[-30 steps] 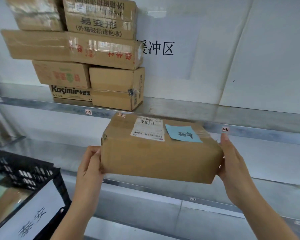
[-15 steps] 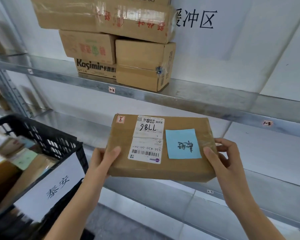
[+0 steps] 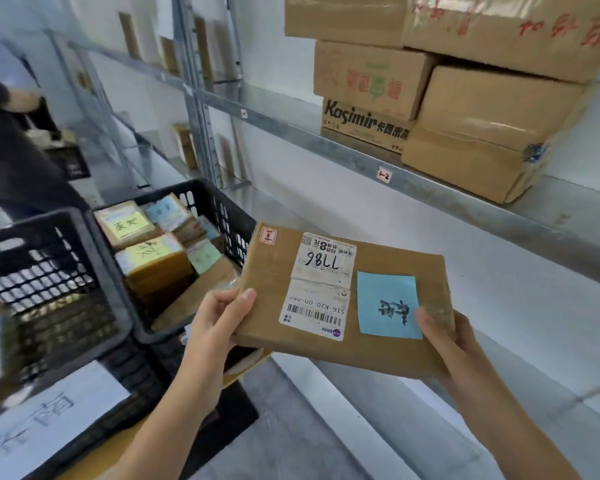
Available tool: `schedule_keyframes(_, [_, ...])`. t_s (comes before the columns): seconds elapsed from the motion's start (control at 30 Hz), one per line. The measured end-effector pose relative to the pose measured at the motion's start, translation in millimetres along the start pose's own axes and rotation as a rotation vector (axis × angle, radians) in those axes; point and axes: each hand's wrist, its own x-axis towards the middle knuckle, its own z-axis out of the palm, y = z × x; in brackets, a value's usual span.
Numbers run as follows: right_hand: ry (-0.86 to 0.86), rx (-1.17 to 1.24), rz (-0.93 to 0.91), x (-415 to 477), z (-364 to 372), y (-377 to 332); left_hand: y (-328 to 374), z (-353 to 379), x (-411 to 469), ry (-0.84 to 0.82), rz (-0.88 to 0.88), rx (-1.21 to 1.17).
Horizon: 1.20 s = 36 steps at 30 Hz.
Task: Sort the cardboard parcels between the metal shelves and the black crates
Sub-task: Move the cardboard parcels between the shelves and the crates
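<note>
Cardboard parcel [image 3: 388, 258] held in the air, tilted, long axis running from left hand [image 3: 219, 327] to right hand [image 3: 454, 344]. Both grip its ends, thumbs on top. Black crate [image 3: 187, 188] lies just left of the left fingers, so nearer that hand; metal shelf [image 3: 326, 143] sits above and beyond.

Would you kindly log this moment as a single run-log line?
parcel: held in air; left hand: grips left edge; right hand: grips right edge; black crate: beside, part-filled
</note>
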Motion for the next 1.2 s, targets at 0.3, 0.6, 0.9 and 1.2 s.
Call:
schedule_keyframes(0.3, [-0.32, -0.083, 0.193, 52, 100, -19, 23, -88, 23, 0.167, 0.073, 0.086])
schedule_keyframes(0.6, [-0.309, -0.174, 0.167, 118, 197, -39, 49, -175, 81, 0.27, 0.082, 0.13])
schedule_keyframes(0.9, [-0.4, -0.579, 0.115, 178, 250, -50, 54, -235, 122, 0.317, 0.114, 0.053])
schedule_keyframes(1.2, [-0.48, -0.799, 0.086, 205, 278, -64, 49, -237, 143, 0.235, 0.112, 0.041])
